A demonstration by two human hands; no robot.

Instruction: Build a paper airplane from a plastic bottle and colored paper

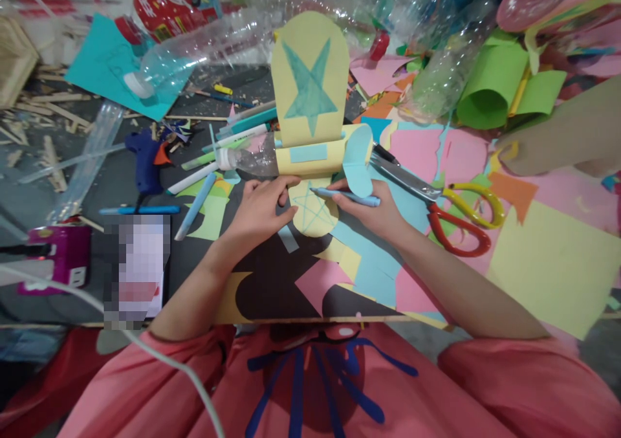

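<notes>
My right hand (pixel 371 208) is closed round a light blue marker (pixel 356 198), its tip on the near yellow paper flap (pixel 315 224). A five-pointed star outline in blue-green shows on that flap. My left hand (pixel 264 208) rests at the flap's left side, fingers apart, thumb and index touching its edge. The flap joins a yellow paper band wrapped round a clear plastic bottle (pixel 255 154) lying on its side, neck to the left. Beyond it stretches a far yellow flap (pixel 310 27) with a filled-in green star. Light blue paper pieces (pixel 358 160) stick out at the bottle's right end.
Scissors (pixel 412 182) with red and yellow handles lie right, on coloured paper scraps. At left are a blue glue gun (pixel 145 163), several markers, a phone (pixel 143 263) and a purple box (pixel 58 257). Plastic bottles (pixel 208 40) crowd the back. A white cable (pixel 160 357) crosses the lower left.
</notes>
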